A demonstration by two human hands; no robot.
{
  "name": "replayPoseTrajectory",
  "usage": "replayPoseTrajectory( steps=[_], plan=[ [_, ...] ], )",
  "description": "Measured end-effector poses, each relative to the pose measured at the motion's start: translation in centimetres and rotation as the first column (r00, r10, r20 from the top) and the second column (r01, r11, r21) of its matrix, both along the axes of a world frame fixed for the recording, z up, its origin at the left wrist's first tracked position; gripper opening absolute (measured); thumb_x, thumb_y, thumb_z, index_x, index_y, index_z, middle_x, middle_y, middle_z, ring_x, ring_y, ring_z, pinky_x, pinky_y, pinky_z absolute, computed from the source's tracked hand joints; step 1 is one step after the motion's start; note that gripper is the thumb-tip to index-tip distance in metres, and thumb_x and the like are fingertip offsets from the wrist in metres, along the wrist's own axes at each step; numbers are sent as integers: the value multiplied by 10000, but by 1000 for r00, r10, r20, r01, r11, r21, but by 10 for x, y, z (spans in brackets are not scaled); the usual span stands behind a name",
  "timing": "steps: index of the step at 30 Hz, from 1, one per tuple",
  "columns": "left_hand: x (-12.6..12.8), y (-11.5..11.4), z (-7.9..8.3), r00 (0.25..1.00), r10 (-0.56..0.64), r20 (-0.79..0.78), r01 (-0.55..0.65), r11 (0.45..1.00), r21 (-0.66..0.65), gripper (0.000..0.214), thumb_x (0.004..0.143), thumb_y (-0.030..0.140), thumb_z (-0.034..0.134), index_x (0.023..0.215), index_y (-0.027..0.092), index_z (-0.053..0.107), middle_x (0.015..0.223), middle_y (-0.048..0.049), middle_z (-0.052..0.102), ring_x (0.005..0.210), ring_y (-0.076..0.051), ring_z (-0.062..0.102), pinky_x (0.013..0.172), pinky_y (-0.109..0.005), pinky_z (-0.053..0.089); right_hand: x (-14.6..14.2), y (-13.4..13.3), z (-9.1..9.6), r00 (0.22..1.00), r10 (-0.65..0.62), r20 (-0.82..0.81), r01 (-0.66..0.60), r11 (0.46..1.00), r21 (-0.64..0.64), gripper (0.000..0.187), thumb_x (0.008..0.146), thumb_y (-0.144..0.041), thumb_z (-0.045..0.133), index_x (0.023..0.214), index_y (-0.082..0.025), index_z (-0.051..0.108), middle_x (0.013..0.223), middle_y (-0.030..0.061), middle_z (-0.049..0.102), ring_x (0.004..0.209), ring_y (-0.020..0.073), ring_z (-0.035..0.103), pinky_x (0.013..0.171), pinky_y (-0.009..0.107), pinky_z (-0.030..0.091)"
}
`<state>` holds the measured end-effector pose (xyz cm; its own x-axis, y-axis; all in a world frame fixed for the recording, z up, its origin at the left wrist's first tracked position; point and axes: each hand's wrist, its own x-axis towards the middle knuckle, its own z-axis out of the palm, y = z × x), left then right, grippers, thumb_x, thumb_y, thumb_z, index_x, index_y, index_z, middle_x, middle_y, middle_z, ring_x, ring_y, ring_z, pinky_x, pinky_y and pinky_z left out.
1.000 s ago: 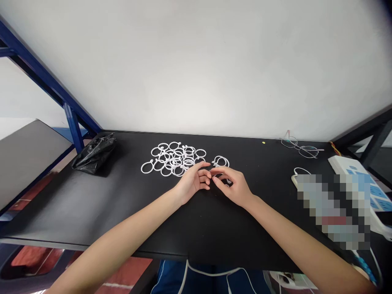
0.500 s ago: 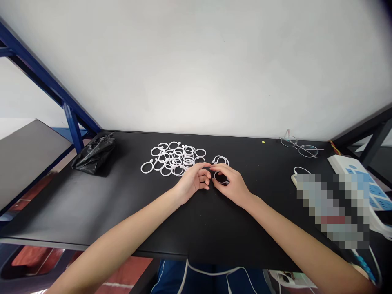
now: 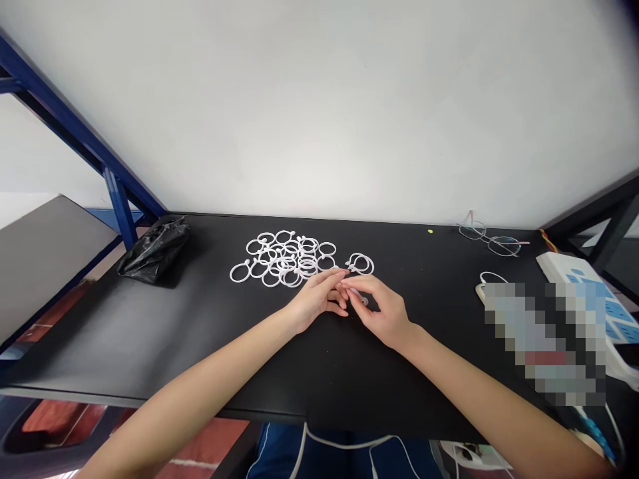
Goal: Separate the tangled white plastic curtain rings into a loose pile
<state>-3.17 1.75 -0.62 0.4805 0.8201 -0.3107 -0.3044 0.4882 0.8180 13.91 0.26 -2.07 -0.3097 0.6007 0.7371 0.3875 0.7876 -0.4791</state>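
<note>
A white curtain ring [image 3: 364, 301] is pinched between the thumb and fingers of my right hand [image 3: 387, 311] and shows nearly edge-on, partly covered by them. My left hand [image 3: 315, 299] meets it from the other side, its thumb and forefinger closed at the ring's hidden end and its other fingers curled below. Just beyond my fingers lies a small group of white curtain rings [image 3: 370, 264], overlapping flat on the black table [image 3: 200, 332]. Farther left spreads a larger pile of similar rings [image 3: 240, 273], each with a small eyelet, close behind my left hand.
A crumpled black plastic bag [image 3: 154, 249] rests at the table's left end. Toward the right are eyeglasses [image 3: 504, 246], a blurred-out object [image 3: 546, 346] with a cable, and a white power strip [image 3: 564, 269]. A pale wall [image 3: 319, 120] rises behind the table.
The ring at my fingers has turned from showing its round opening to nearly edge-on. My fingertips have shifted slightly and now overlap, uncovering more of the small group behind.
</note>
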Motion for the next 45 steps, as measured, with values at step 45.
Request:
replayPoseTrajectory(
  steps=[45],
  plan=[
    [1,0,0,998,47,39,-47,999,-5,125,779,196,630,898,170,601,729,19,558,602,-83,549,710,-274,504,3,4,5,988,-148,-46,128,947,-296,102,924,-253,570,964,-230,660,931,39,748,664,163,704,614,295,599]
  ],
)
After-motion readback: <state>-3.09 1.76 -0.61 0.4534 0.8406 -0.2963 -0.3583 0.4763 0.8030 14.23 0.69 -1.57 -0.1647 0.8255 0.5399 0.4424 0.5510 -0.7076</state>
